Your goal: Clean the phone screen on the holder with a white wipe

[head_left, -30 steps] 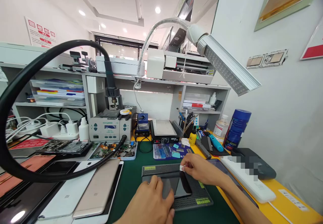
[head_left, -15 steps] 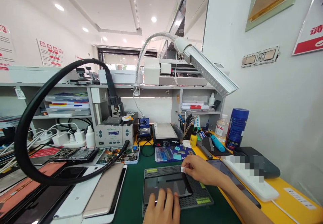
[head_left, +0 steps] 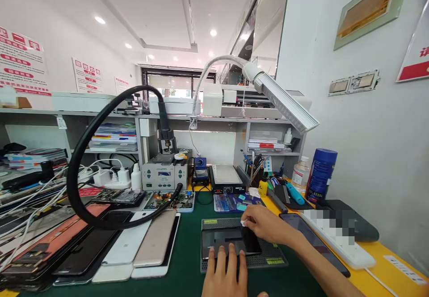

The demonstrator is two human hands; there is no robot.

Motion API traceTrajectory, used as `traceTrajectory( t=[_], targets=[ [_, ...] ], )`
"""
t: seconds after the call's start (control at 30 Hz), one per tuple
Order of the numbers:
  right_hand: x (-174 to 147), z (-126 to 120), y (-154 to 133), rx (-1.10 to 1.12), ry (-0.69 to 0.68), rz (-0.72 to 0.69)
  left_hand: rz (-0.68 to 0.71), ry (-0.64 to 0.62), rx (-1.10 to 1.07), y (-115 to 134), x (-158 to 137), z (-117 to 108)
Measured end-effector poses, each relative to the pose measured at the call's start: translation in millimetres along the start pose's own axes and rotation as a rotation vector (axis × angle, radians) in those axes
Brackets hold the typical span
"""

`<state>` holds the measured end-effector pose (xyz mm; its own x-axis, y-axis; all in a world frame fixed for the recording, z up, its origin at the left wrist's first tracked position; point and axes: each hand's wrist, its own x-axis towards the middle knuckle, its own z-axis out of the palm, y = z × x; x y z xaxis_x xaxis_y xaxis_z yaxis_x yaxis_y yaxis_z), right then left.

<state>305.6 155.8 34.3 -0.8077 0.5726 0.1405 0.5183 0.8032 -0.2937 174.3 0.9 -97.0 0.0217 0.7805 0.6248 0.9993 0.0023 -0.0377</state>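
Presently, a small white piece [head_left: 243, 223] is being pinched between the thumb and fingers of the right hand [head_left: 258, 222], and it is being held at the far side of a dark, glossy flat device [head_left: 221, 236], toward its right end (whether the piece is paper or cloth cannot be told). The left hand [head_left: 226, 275] is being rested palm down, its fingers outspread and extended over the near edge of the device. The device is being supported by a grey perforated pad [head_left: 258, 263], which is being carried in turn by the green surface [head_left: 187, 261]. Beyond the pad, a blue-purple mat [head_left: 223, 203] is being partly covered by small light-blue pieces. At the left, a gold-coloured phone [head_left: 156, 239] is being borne by a larger white-edged device [head_left: 172, 243], while a white phone [head_left: 129, 243] is being placed just beside it. A thick black hose [head_left: 74, 183] is being arched above that side. At the right, a dark phone [head_left: 311, 241] is being flanked by a white power strip [head_left: 360, 257], partly obscured by pixelation. Overhead, a lamp [head_left: 286, 102] is being held by a curved stem [head_left: 209, 67].
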Motion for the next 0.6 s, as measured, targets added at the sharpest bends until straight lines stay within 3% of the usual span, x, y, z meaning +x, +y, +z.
traceTrajectory(
  t=[0.17,0.37,0.6],
  targets=[
    [12,3,-24,-0.066,-0.010,-0.015,-0.044,-0.057,-0.111,3,2,14],
    [31,14,-56,-0.098,-0.031,-0.092,0.000,-0.226,-0.224,0,11,-6],
    [55,31,-89,-0.066,-0.050,-0.200,-0.036,-0.327,-0.258,5,17,-14]
  ],
)
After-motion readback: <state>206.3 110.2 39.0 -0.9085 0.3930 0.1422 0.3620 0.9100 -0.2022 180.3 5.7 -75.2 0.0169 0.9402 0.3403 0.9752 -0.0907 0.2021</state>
